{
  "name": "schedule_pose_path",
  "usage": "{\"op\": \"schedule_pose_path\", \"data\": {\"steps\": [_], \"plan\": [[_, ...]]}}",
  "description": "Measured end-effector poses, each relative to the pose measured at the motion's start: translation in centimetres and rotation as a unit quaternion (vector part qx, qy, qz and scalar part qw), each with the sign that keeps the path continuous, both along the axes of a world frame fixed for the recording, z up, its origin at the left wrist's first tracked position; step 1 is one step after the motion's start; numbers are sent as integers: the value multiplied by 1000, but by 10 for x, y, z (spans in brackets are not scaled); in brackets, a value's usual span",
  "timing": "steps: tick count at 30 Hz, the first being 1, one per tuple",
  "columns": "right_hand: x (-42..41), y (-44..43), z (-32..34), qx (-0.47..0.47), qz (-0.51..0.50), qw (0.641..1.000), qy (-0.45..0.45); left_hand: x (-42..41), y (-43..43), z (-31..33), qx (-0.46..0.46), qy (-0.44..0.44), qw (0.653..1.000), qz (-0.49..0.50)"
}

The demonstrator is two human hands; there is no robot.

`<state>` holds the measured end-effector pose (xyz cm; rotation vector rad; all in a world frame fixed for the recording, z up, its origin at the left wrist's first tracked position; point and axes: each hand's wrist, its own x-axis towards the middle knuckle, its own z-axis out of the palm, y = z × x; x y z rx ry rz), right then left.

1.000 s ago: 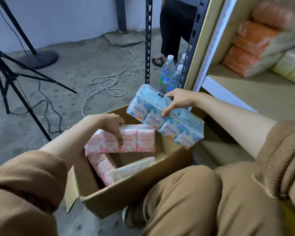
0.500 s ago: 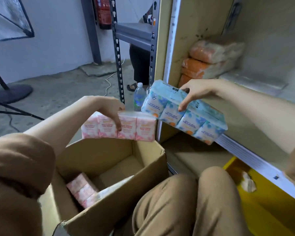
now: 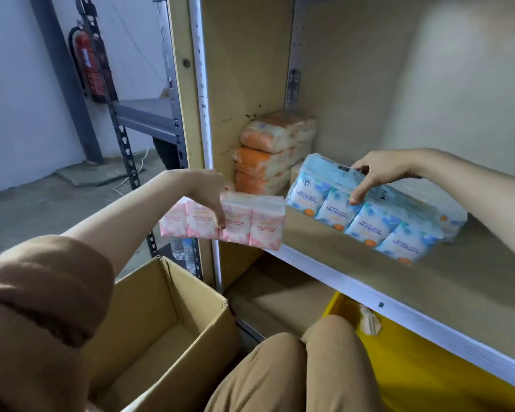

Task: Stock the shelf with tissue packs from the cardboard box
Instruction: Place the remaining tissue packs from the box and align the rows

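My right hand [image 3: 378, 173] grips a blue tissue pack [image 3: 366, 215] from above, held over the beige shelf board [image 3: 428, 289] a little inside its white front edge. My left hand [image 3: 211, 191] holds a pink tissue pack [image 3: 250, 224] in the air, just left of the shelf's front corner and above the cardboard box [image 3: 164, 319]. The box stands open at lower left; the part of its inside that shows is bare. Orange tissue packs [image 3: 265, 156] are stacked against the shelf's left wall at the back.
A yellow bin [image 3: 422, 364] sits under the shelf at lower right. My knees [image 3: 295, 361] are in front of it. A grey metal rack [image 3: 149, 120] and a red fire extinguisher [image 3: 91, 63] stand to the left. Water bottles [image 3: 185, 251] stand behind the box.
Both hands have risen and moved right towards the shelf with their packs. The blue pack has passed from in front of the shelf edge to over the shelf board.
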<state>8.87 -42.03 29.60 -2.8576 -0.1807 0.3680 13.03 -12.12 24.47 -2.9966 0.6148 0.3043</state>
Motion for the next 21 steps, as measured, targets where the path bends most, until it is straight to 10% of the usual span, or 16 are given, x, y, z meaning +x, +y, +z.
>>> {"op": "schedule_pose_path", "data": {"steps": [21], "plan": [[-28, -130, -60, -117, -189, 973, 70, 61, -186, -42, -30, -68, 982, -173]]}}
